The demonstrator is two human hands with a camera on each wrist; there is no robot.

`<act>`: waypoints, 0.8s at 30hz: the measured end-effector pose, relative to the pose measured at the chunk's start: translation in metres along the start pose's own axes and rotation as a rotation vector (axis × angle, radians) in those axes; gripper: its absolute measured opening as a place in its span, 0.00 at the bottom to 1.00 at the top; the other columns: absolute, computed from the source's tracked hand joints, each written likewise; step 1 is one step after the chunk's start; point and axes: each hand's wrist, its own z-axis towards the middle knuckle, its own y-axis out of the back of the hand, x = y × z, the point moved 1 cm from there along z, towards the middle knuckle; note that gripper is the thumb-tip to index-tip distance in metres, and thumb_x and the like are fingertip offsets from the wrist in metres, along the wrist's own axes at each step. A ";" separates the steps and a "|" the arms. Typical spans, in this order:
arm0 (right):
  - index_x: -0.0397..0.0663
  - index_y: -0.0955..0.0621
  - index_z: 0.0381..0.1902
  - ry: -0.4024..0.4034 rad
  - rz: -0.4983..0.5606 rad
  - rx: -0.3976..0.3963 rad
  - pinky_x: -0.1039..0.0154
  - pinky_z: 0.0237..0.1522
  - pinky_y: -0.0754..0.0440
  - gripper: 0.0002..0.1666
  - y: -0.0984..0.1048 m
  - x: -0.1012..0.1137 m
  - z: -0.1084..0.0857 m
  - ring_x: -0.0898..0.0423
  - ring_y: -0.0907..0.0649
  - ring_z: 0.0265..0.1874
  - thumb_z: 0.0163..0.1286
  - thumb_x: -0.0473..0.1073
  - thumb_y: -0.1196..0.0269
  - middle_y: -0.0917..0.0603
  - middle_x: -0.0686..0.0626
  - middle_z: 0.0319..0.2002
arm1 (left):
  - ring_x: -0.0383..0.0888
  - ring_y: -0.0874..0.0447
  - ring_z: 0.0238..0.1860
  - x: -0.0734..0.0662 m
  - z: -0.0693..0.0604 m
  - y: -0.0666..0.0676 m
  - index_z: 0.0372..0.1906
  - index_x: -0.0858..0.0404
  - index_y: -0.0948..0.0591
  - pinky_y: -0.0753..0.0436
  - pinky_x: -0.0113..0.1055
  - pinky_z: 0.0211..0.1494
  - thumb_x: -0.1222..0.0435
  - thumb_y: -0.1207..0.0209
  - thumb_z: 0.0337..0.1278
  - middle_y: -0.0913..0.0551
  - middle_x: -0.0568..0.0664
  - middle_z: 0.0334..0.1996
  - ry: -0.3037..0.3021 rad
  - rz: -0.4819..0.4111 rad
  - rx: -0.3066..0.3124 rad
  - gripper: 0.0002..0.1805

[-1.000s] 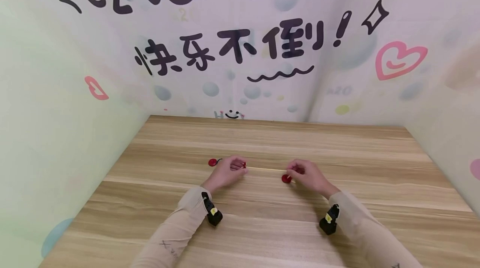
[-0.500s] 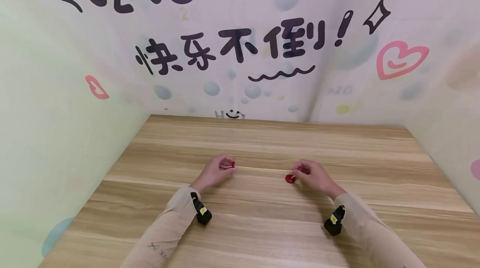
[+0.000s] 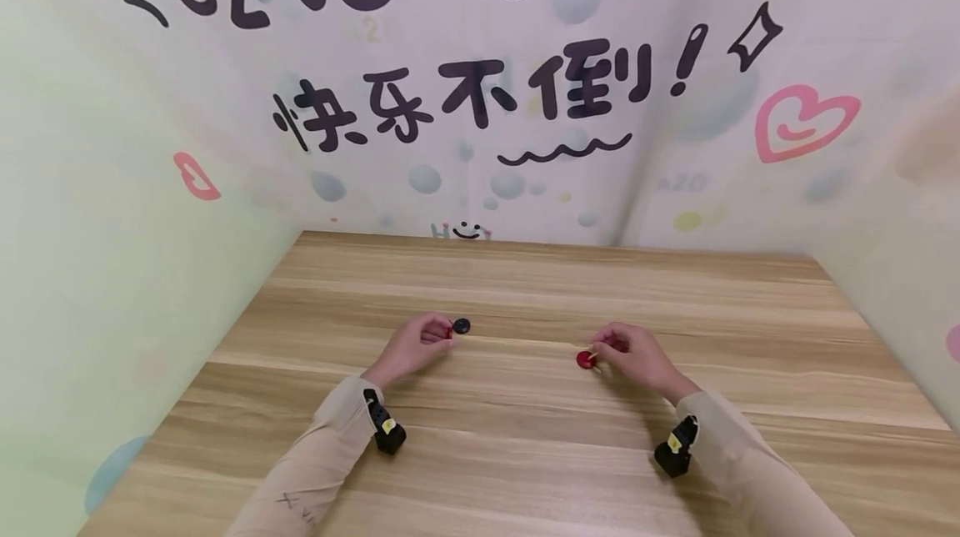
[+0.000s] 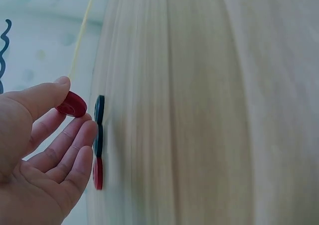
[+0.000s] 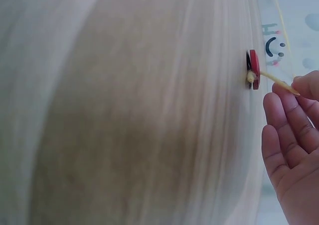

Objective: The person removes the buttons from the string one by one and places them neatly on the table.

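My left hand pinches a red button between thumb and fingertip, the other fingers loosely bent. A thin yellow string runs from that pinch, stretched nearly straight across to my right hand. The right thumb and forefinger pinch the string, and a short length of it passes down through another red button. A dark button shows behind that one, and a knot sits beside them. Beyond the left fingertips, a dark button lies on the table.
In the left wrist view, two dark buttons and a red disc lie in a row on the wooden table. A printed cloth hangs behind the table. Black wrist cameras are strapped on both sleeves.
My left hand has moved left with its red button, and my right hand slightly right, so the string span between them is longer. The dark button behind the left hand has come into view.
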 end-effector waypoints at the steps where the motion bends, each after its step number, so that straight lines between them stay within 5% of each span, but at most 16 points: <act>1: 0.42 0.21 0.32 0.004 -0.003 -0.002 0.68 0.26 0.27 0.04 0.000 0.000 0.000 0.59 0.25 0.25 0.60 0.37 0.41 0.20 0.51 0.27 | 0.45 0.22 0.36 0.001 -0.001 0.002 0.39 0.69 0.24 0.23 0.37 0.42 0.70 0.39 0.48 0.20 0.52 0.33 0.002 0.007 -0.001 0.11; 9: 0.41 0.22 0.32 -0.007 -0.007 -0.011 0.69 0.26 0.27 0.03 0.002 -0.001 -0.002 0.59 0.25 0.26 0.60 0.36 0.41 0.20 0.51 0.27 | 0.45 0.23 0.38 0.012 -0.003 0.019 0.42 0.66 0.23 0.25 0.38 0.45 0.66 0.39 0.49 0.21 0.51 0.35 0.085 0.081 -0.011 0.14; 24: 0.41 0.22 0.31 -0.009 -0.005 -0.010 0.69 0.26 0.27 0.03 0.004 -0.001 -0.003 0.58 0.25 0.26 0.60 0.36 0.41 0.20 0.50 0.27 | 0.50 0.24 0.37 0.023 0.004 0.038 0.43 0.71 0.24 0.25 0.41 0.43 0.70 0.38 0.44 0.22 0.58 0.36 0.082 0.149 -0.053 0.17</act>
